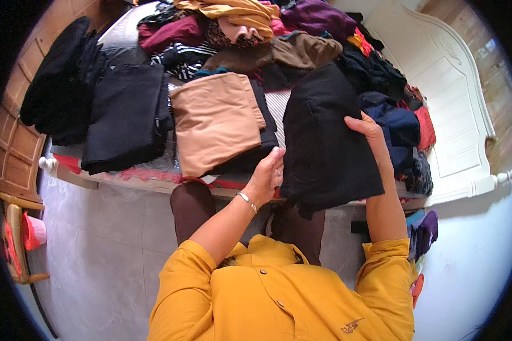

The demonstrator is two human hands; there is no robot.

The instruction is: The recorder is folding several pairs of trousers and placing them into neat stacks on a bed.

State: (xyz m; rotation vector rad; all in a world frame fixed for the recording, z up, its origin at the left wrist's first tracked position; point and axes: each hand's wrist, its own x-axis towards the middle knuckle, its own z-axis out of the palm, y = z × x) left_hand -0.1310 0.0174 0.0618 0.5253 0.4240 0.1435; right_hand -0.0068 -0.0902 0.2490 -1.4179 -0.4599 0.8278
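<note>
My right hand (pixel 367 128) grips the right side of a folded black garment (pixel 324 140), thumb on top and the other fingers hidden behind the cloth. At the garment's left edge is my left hand (pixel 266 174), fingers pointing up; whether it grips the cloth I cannot tell. Left of the held garment, a folded tan garment (pixel 215 123) lies on black folded cloth. Farther left sits a stack of folded black garments (pixel 126 115), beside more black clothing (pixel 59 89).
A heap of mixed clothes (pixel 239 25) covers the bed's far part. Dark blue clothing (pixel 392 121) lies on the right, by the white carved bed panel (pixel 443 119). A wooden chair (pixel 15 238) and a pink bin (pixel 36 230) stand at the left on the tiled floor.
</note>
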